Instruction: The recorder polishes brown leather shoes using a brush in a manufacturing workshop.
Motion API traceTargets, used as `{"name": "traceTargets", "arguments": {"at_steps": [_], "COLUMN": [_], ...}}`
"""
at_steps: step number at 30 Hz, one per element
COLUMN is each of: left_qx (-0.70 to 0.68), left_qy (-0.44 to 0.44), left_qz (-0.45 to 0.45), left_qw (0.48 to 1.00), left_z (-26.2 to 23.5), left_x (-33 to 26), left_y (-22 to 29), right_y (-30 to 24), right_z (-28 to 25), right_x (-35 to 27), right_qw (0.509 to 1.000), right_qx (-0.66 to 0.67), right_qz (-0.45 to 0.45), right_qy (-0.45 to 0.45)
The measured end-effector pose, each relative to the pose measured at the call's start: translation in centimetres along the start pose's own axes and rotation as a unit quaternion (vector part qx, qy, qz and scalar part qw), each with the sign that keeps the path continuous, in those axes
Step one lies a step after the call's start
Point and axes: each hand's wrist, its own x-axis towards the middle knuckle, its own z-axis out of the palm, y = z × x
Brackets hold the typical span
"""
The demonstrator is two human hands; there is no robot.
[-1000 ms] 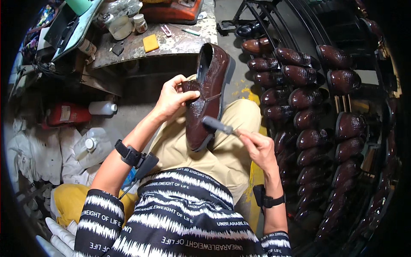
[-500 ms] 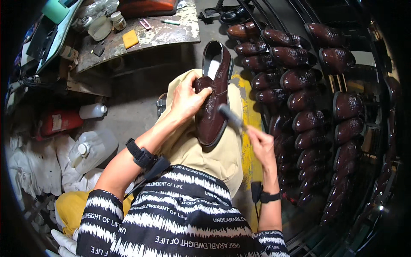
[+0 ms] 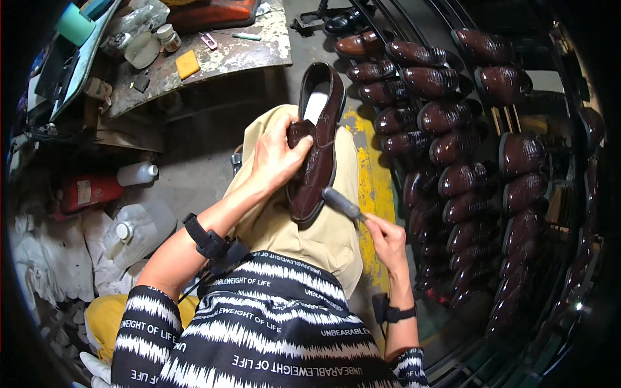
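Note:
A dark brown leather shoe lies on my lap, toe toward me, its opening and pale insole turned away from me. My left hand is closed on the shoe's tongue at the instep, thumb on top and fingers mostly hidden behind it. In my right hand is a slim brush with a long dark grey head, pinched by its thin handle. The brush head is at the right side of the shoe's toe, close to the sole edge; whether it touches, I cannot tell.
On my right, a rack holds rows of glossy dark brown shoes. A worn workbench ahead left carries jars and a yellow block. A red container and a clear jug stand on the floor at left.
My right hand has drawn the brush down the shoe's right side, from the vamp toward the toe. My left hand keeps its hold on the tongue. The whole view has shifted slightly.

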Motion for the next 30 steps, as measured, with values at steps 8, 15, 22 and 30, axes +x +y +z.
{"name": "traceTargets", "arguments": {"at_steps": [8, 15, 22, 30], "left_qx": [0.009, 0.031, -0.128, -0.292], "left_qy": [-0.016, -0.032, -0.008, 0.015], "left_qz": [-0.018, -0.037, 0.051, -0.095], "left_qw": [1.000, 0.998, 0.990, 0.952], "left_z": [-0.6, -0.3, 0.1, -1.6], "left_x": [0.0, 0.0, 0.7, 0.1], "left_y": [0.3, 0.2, -1.1, 4.0], "right_y": [0.8, 0.3, 1.6, -5.3], "right_z": [2.2, 3.3, 2.0, 2.7], "right_x": [0.9, 1.5, 2.3, 0.9], "right_qw": [0.980, 0.980, 0.939, 0.951], "right_qx": [0.069, 0.104, 0.251, 0.291], "right_qz": [-0.183, -0.150, 0.080, 0.008], "right_qy": [0.019, 0.075, 0.220, 0.103]}}
